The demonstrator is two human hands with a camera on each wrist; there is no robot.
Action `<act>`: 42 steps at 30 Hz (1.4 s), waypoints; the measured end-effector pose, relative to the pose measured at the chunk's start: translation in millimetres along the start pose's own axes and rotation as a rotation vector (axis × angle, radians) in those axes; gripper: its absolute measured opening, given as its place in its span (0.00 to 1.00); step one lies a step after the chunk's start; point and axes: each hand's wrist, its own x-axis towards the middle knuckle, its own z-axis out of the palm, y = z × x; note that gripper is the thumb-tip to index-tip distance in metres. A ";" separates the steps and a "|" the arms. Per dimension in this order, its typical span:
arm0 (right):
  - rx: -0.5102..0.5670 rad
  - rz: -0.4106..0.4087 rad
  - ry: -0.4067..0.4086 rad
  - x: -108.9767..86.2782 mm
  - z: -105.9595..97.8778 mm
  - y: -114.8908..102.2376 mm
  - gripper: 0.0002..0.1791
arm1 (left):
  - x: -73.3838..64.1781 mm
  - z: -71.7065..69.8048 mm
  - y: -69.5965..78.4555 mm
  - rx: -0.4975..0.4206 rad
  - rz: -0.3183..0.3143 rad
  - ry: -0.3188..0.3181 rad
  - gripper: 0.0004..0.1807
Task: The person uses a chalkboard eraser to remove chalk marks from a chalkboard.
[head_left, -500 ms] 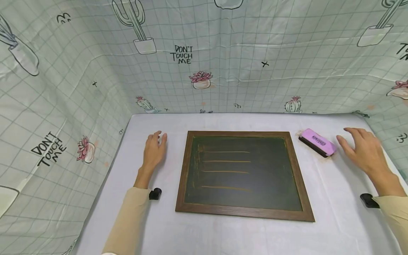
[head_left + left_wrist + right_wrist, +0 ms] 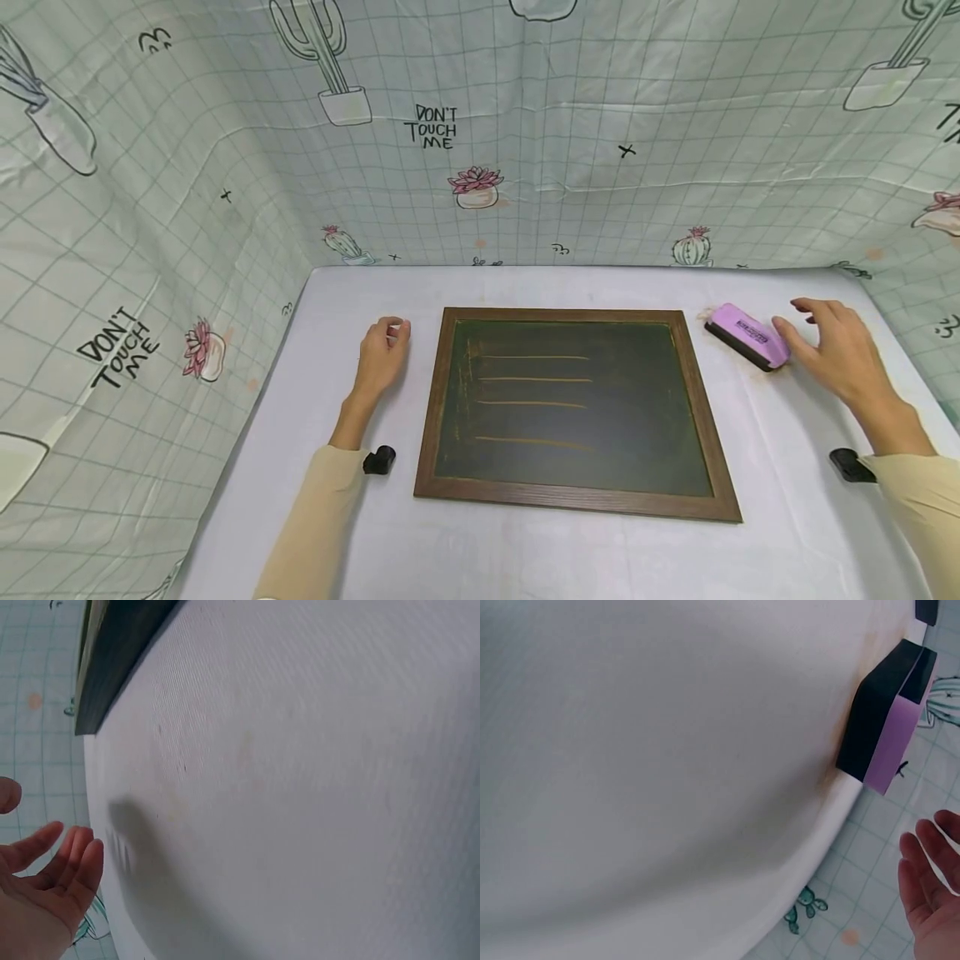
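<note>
The purple-and-black chalkboard eraser (image 2: 747,336) lies just to the left of the right hand (image 2: 847,354). Its long axis slants from far left to near right, so the nearer short end points toward that hand's thumb side. The thumb tip overlaps this end from above; whether they touch cannot be told. Thumb and fingers are spread with a wide gap, gripping nothing. Farther left of the right hand, past the eraser, lies the wood-framed chalkboard (image 2: 637,417) with yellowish strokes. Beyond it, the left hand (image 2: 381,358), much farther from the eraser, hangs loosely bent and unladen.
</note>
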 end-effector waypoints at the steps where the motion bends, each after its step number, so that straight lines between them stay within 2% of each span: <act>1: 0.004 0.003 -0.006 0.6 0.9 -0.8 0.23 | -0.8 0.7 1.3 -0.008 -0.001 -0.003 0.22; 6: 0.032 0.032 -0.058 2.6 4.7 -4.7 0.25 | -4.1 3.8 5.6 -0.023 -0.009 -0.013 0.20; 14: 0.073 0.056 -0.120 4.0 10.3 -7.5 0.27 | -9.9 8.9 12.0 -0.059 -0.055 -0.062 0.19; 28: 0.007 0.107 -0.254 5.2 19.8 -12.9 0.36 | -15.8 20.3 18.5 -0.116 -0.076 -0.156 0.22; 36: -0.021 0.077 -0.297 6.6 23.8 -12.0 0.36 | -18.7 24.7 22.9 -0.152 -0.096 -0.191 0.24; 42: -0.034 0.020 -0.275 6.6 26.6 -10.3 0.34 | -19.7 25.9 24.1 -0.165 -0.127 -0.207 0.25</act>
